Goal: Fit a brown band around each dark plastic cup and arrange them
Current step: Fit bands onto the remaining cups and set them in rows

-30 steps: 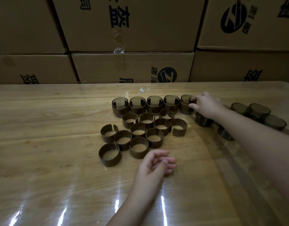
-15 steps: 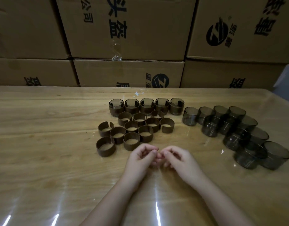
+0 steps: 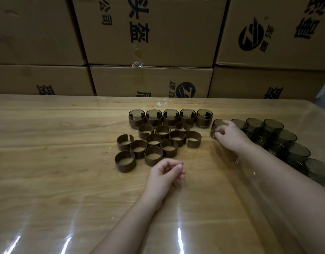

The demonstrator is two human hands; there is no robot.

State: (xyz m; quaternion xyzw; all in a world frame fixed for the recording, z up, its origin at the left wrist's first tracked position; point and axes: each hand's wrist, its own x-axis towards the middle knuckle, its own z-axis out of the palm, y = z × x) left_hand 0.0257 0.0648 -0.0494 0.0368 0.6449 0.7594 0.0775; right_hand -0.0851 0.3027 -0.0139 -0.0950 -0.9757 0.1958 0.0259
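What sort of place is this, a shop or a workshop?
Probably a small assembly or packing workroom, perhaps in a warehouse: printed cardboard cartons are stacked behind a wooden table, where many identical dark cups and brown bands are laid out in batches.

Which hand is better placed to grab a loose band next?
Left. The left hand lies empty beside the nearest band, while the right hand grips a bare cup farther right.

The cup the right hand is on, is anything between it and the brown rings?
Nothing visible. The right hand grips the bare cup at its rim, and only open table lies between that cup and the nearest brown band.
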